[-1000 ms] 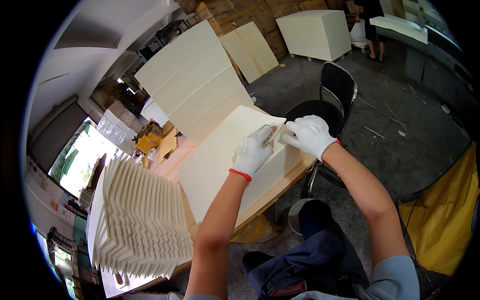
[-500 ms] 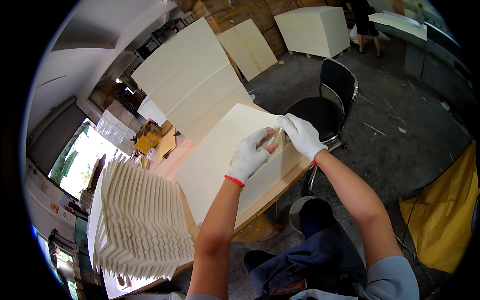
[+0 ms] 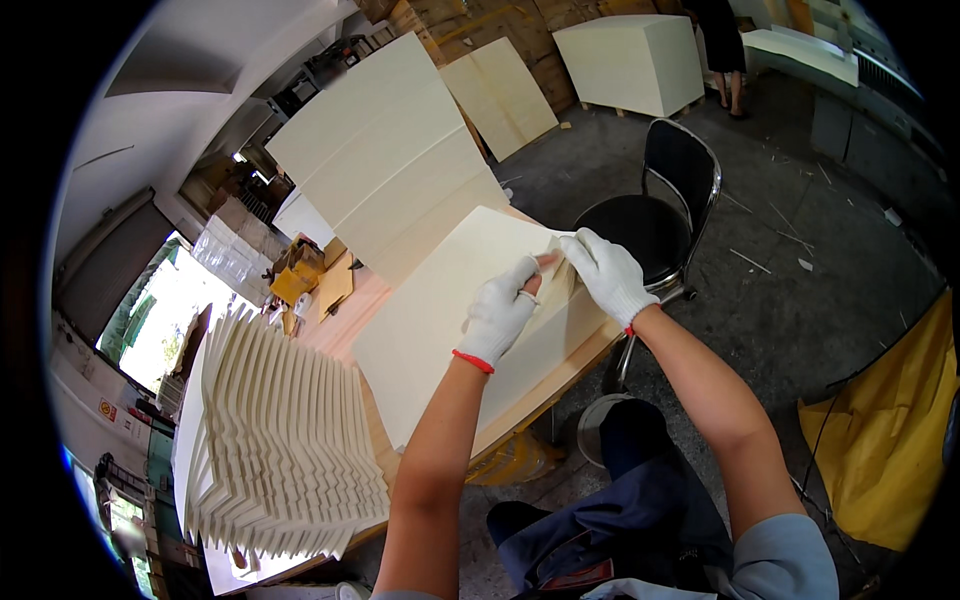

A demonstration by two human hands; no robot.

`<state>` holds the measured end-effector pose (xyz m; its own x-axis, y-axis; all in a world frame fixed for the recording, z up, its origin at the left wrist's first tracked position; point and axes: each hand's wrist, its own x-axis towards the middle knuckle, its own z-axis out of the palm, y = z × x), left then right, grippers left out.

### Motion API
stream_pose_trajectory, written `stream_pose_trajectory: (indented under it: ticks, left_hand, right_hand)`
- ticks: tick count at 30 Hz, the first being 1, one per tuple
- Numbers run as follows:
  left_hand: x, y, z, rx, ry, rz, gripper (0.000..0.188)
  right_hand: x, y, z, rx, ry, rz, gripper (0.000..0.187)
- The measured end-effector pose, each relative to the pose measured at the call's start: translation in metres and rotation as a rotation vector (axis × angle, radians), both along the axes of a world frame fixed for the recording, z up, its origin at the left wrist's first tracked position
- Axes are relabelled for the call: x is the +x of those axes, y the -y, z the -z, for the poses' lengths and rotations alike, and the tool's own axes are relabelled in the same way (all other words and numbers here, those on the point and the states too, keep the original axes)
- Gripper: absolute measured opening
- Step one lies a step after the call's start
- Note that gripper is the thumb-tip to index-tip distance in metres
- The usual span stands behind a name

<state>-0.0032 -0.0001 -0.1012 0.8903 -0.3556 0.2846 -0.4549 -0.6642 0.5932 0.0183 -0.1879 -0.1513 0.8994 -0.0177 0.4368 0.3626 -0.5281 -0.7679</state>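
A stack of large cream-white paper sheets (image 3: 430, 320) lies in front of me on the wooden table. Both my hands wear white knit gloves with red cuffs. At the stack's right corner, my right hand (image 3: 608, 275) is closed over the sheets' edge and bends it up. Beside it, my left hand (image 3: 500, 312) rests over the sheets, its bare thumb and index fingertip pinched at the curled edge. The sheets between the hands look bowed, and the other fingertips are partly hidden.
A fanned pile of cream sheets (image 3: 290, 440) stands at the left of the table. Behind rises a tall cream stack (image 3: 390, 160). A black chair (image 3: 640, 230) is just right of the table. Yellow cloth (image 3: 885, 430) hangs at the right; a person (image 3: 722, 50) stands far off.
My left thumb and index finger have drawn closer together at the sheets' edge. The right hand stays at the corner, nearly unmoved. The far person has shifted slightly.
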Motion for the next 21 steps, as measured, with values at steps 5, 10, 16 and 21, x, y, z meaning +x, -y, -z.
stream_pose_trajectory:
  ticks: [5,10,16,21]
  left_hand:
    - [-0.0030,0.0032,-0.0014,0.097,-0.074,-0.052,0.032]
    - [-0.0015,0.0037,0.0011,0.093,-0.075,-0.066,0.034]
    - [-0.0038,0.0033,0.0026,0.013,0.082,-0.010,0.029]
    - [-0.0039,0.0034,-0.0022,0.159,-0.015,-0.054,0.030]
  right_hand:
    - [0.0029,-0.0017,0.0038,0.013,0.017,0.027,0.050]
    - [0.0020,-0.0021,0.0041,0.019,-0.001,0.036,0.050]
    - [-0.0011,-0.0002,-0.0006,0.019,-0.038,-0.005,0.050]
    - [-0.0004,-0.0010,0.0009,0.022,-0.014,0.032,0.049]
